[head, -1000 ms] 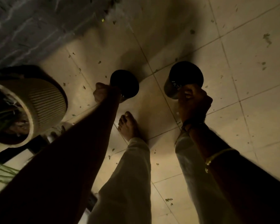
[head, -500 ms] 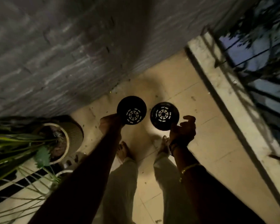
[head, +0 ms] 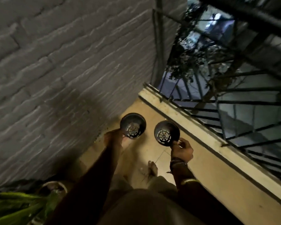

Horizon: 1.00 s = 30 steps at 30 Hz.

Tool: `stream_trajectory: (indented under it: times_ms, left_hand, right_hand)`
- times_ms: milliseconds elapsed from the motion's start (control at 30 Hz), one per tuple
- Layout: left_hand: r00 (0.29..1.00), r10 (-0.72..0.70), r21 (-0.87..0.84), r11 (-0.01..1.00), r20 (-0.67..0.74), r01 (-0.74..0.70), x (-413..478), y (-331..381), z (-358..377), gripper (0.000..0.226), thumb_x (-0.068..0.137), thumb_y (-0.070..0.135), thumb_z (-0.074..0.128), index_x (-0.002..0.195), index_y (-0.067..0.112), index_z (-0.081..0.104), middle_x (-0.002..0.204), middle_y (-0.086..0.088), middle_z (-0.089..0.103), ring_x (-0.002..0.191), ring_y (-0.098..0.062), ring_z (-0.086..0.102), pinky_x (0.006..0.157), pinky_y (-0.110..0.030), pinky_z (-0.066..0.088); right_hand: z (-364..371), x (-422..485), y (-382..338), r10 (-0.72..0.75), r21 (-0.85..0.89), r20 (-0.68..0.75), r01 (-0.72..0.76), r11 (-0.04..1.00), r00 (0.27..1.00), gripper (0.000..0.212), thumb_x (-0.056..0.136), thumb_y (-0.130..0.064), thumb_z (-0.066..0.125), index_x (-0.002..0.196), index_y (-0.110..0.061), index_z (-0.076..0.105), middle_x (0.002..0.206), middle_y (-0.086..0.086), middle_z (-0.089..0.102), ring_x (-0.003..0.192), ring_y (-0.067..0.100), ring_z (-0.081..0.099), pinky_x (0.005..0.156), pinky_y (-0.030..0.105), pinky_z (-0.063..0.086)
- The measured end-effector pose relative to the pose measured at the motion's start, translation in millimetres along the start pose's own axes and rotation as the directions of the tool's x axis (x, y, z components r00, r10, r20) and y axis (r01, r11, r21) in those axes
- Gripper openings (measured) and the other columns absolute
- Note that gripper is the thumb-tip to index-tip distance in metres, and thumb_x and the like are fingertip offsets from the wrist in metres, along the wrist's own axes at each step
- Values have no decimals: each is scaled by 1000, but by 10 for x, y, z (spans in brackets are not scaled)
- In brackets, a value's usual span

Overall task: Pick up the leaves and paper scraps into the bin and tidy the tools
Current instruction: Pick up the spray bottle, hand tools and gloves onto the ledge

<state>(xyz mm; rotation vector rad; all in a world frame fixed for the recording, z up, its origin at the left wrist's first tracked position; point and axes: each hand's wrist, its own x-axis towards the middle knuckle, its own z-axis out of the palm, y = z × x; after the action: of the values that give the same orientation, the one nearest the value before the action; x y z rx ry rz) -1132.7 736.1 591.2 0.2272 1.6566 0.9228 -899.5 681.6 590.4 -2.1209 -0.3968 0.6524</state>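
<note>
Pots: two small round black plastic plant pots with slotted drainage bases, both held in the air above the floor, side by side but apart, mouths turned toward the camera so the pale slots in their bottoms show.
Left pot (head: 133,125): nearer the brick wall, pinched at its near rim by the left hand (head: 113,138), fingers closed on the edge.
Right pot (head: 166,133): nearer the ledge, gripped at its lower right rim by the right hand (head: 182,149), thumb and fingers closed on the edge.
Wrist: a dark thread band and a thin gold bangle (head: 189,181) on the right forearm.
Floor (head: 206,174): beige tiles, dimly lit; a few small dark specks lie along the foot of the wall, too blurred to tell whether they are leaves or scraps.
Wall (head: 63,62): grey painted brick, filling the left side of the view.
Ledge (head: 186,123): pale raised kerb running diagonally on the right, with a dark metal railing (head: 234,111) above it and foliage beyond the bars.
Plant: green long-leaved plant (head: 15,207) in a round pot at the lower left corner, beside the wall.
Person: light trousers and one bare foot (head: 152,167) visible below the right pot.
</note>
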Motion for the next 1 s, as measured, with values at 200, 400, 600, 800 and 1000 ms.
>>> stream_trajectory:
  times_ms: [200, 400, 600, 800, 1000]
  left_hand:
    - [990, 11, 30, 999, 141, -15, -235, 132, 195, 17, 83, 2, 73, 97, -2, 66, 93, -21, 70, 79, -29, 69, 46, -24, 55]
    - [947, 34, 210, 972, 319, -106, -643, 5, 559, 12, 84, -4, 70, 96, -4, 67, 93, -20, 70, 72, -27, 66, 56, -28, 57]
    - [891, -3, 338, 926, 454, -169, -1278, -409, 1098, 27, 85, -6, 70, 111, -9, 66, 101, -24, 69, 84, -33, 68, 71, -34, 58]
    - [827, -82, 403, 897, 556, -181, -2006, -1150, 1717, 30, 82, -6, 73, 110, -9, 66, 101, -25, 70, 83, -31, 70, 64, -32, 61]
    - [776, -149, 443, 878, 613, -182, -2781, -2015, 2363, 31, 79, -3, 77, 109, -5, 69, 98, -22, 73, 85, -31, 73, 75, -37, 62]
  right_hand:
    - [-361, -332, 32, 189, 229, -202, -142, 963, 961, 25, 76, -15, 78, 101, -19, 77, 88, 8, 73, 86, 28, 67, 84, 33, 55]
    - [-922, -417, 254, 423, 504, -318, -226, 834, 849, 25, 70, -11, 80, 95, -17, 77, 87, 10, 75, 80, 28, 70, 82, 42, 61]
    - [-1796, -453, 616, 558, 712, -425, -116, 692, 713, 27, 73, 0, 76, 99, -5, 75, 87, 16, 73, 67, 25, 67, 58, 27, 58]
    - [-2767, -388, 1161, 657, 799, -441, -66, 598, 612, 24, 76, 0, 75, 100, -5, 75, 87, 18, 73, 71, 32, 71, 69, 40, 62]
    - [-3894, -154, 1676, 688, 807, -469, -48, 588, 554, 21, 74, -2, 76, 93, -13, 76, 83, 16, 73, 72, 34, 72, 69, 46, 63]
